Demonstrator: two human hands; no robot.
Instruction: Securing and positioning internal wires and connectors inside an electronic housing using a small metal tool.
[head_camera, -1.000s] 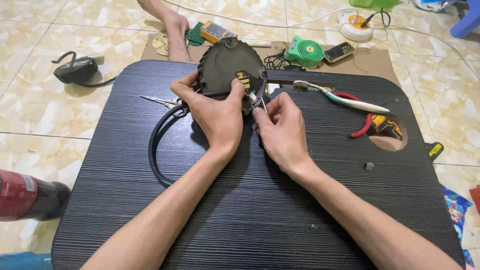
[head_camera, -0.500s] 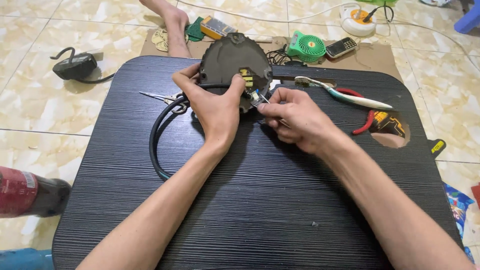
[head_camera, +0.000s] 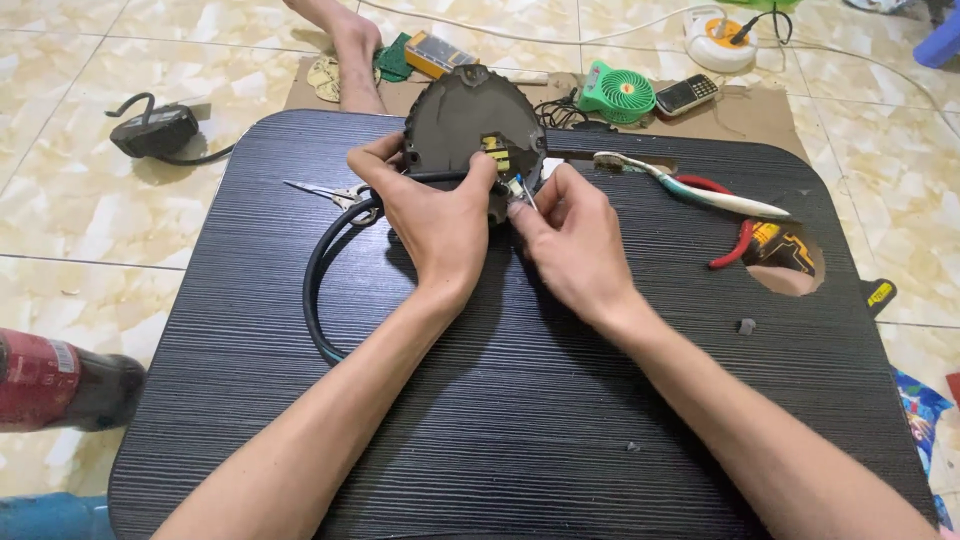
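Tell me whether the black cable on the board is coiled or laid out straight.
Looped, not straight: the black cable bends in one open curve from the left hand down the black board.

both bare forearms reach forward, hands close together.

the left hand (head_camera: 440, 215) lies palm down, knuckles up, with its thumb spread to the left and its fingers curled forward in a grip. the right hand (head_camera: 570, 235) sits just beside it, fingertips (head_camera: 520, 205) pinched together toward the left hand, its wrist angled in from the right.
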